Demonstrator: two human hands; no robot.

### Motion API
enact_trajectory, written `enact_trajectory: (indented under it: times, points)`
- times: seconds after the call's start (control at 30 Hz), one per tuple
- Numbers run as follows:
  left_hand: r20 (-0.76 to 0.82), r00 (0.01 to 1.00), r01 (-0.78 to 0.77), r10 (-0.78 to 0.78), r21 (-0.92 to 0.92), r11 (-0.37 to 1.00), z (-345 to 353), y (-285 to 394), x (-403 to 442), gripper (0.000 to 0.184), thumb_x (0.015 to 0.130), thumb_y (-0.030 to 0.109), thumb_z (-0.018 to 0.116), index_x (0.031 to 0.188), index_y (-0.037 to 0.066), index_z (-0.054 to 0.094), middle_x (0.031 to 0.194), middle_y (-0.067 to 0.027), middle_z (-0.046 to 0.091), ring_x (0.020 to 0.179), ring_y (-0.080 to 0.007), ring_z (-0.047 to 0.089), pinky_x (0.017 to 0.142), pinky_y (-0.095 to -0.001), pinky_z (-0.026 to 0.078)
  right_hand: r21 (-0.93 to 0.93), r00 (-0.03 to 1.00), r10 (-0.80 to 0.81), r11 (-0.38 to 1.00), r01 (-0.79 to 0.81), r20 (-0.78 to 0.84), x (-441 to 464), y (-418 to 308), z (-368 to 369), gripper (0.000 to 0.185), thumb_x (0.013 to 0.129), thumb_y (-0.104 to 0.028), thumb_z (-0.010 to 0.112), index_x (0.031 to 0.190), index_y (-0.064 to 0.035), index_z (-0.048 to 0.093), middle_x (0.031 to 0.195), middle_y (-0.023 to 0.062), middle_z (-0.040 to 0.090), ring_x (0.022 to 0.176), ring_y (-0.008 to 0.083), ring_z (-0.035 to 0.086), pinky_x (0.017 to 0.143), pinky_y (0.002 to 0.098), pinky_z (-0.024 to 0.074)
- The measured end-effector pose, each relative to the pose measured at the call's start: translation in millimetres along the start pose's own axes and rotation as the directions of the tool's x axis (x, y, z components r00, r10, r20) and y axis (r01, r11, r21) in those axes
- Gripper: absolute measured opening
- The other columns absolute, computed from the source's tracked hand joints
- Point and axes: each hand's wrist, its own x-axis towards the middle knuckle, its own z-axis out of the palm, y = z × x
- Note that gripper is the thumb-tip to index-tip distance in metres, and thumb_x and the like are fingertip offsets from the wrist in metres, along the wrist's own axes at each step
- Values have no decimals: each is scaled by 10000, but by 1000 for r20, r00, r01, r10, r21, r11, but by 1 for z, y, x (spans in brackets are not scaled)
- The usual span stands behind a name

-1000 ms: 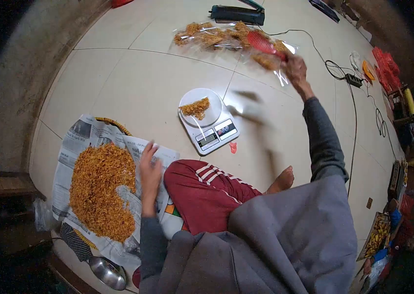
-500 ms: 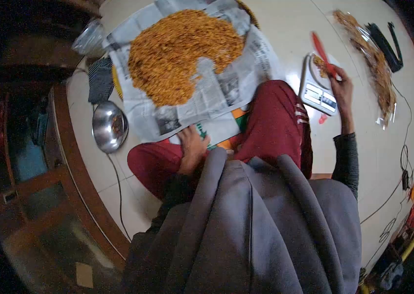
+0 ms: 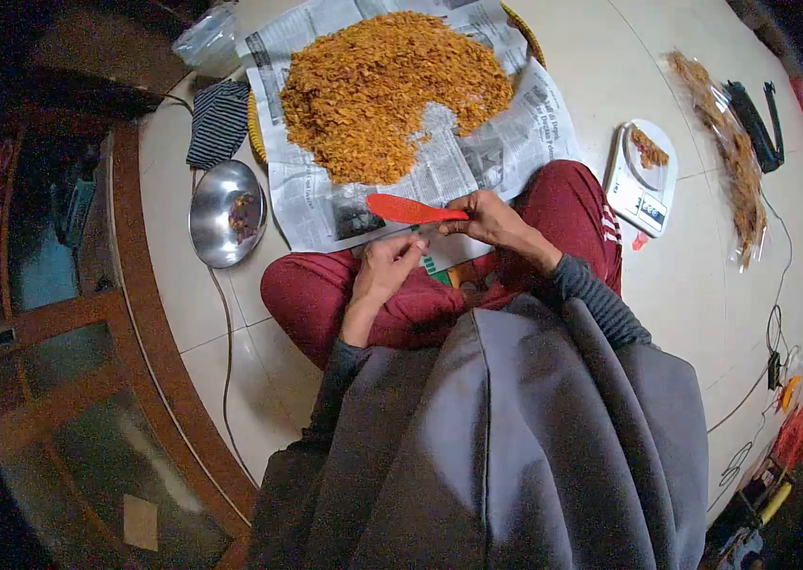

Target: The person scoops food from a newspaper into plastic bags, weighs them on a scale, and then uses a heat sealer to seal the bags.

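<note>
My right hand [image 3: 496, 226] grips the handle of a red rice paddle [image 3: 403, 208], whose blade points left over the newspaper's near edge. Just below the paddle, my left hand [image 3: 386, 274] is closed, thumb and fingers together; whatever it may hold cannot be made out. Beyond both hands, a large heap of orange-brown fried flakes [image 3: 373, 104] lies on newspaper [image 3: 311, 214] spread over a round woven tray [image 3: 256, 133]. To the right, a white digital kitchen scale [image 3: 624, 195] carries a small portion of flakes [image 3: 648, 147]. Between my legs lies a white, green and orange printed item [image 3: 453, 252].
A steel bowl [image 3: 207, 223] with some bits inside stands left, near a striped cloth [image 3: 218, 123] and clear plastic bags [image 3: 207, 40]. Rightward lie a long plastic-wrapped brown bundle [image 3: 729, 157], a black tool [image 3: 753, 123] and cables [image 3: 774, 332]. A wooden cabinet [image 3: 150, 361] borders the left.
My right hand has brought the paddle from the scale to in front of my lap. My left hand has lifted off the printed item and closed. The flakes stay on the scale.
</note>
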Motion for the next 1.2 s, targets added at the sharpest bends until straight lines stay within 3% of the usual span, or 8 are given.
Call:
enact_trajectory:
  times: [0.27,0.5,0.6,0.77,0.8,0.9,1.1,1.2]
  points:
    - [-119,967,100,-224,-633,768,5,43,0,193,784,173,538,667,26,584,583,-41,563,474,-60,479,407,-178,350,-224,943,-140,972,73,-301,-22,-80,12,276,681,-244,641,840,-25,589,731,151,565,678,294,550,581,338,424]
    - [-12,997,65,-71,-267,961,-19,42,-8,240,794,196,512,657,13,587,531,-17,525,439,-56,443,408,-189,337,93,951,164,985,-144,-262,-5,-55,28,165,681,-138,602,753,11,597,556,79,522,527,102,461,497,276,387]
    - [-331,942,-111,64,-124,986,-29,29,-6,243,778,118,480,589,-18,548,550,-19,503,433,-80,432,428,-196,349,53,950,25,999,-9,-311,14,-57,12,183,694,-165,588,736,13,596,531,47,497,509,81,432,473,274,375]
    - [-508,862,-163,-3,-281,946,-39,21,-4,116,761,63,477,760,-36,538,542,-37,476,455,-109,451,426,-230,363,-748,942,-225,662,-40,-250,48,-33,-44,216,714,-230,590,830,-48,578,671,118,569,567,249,558,504,317,428]
    - [-498,867,-134,-7,-247,960,-42,30,-5,108,760,59,477,798,-26,533,538,-46,471,460,-105,457,432,-234,369,-812,948,46,504,-295,-316,56,-36,-54,185,722,-238,538,772,-61,554,744,169,553,633,338,550,525,388,444]
    - [-456,890,-25,-7,-64,998,-54,55,-3,151,760,49,468,895,6,522,534,-79,468,473,-108,482,451,-252,388,-848,910,-177,462,-260,-375,97,13,-63,152,729,-203,492,704,-56,521,735,164,547,631,321,562,516,411,446]
    - [-467,875,93,129,424,901,-84,78,5,213,783,73,421,976,64,511,570,-151,509,494,-213,523,488,-325,397,-608,847,147,635,-477,-512,181,72,-57,169,745,-224,445,711,-100,556,795,138,571,701,332,560,585,463,425]
    - [-504,863,185,-27,266,946,-89,83,2,204,801,97,406,974,68,511,567,-145,512,496,-227,519,494,-329,399,-812,770,-395,524,-259,-501,154,44,-51,135,745,-174,455,768,-120,577,900,141,538,799,320,523,650,467,396]
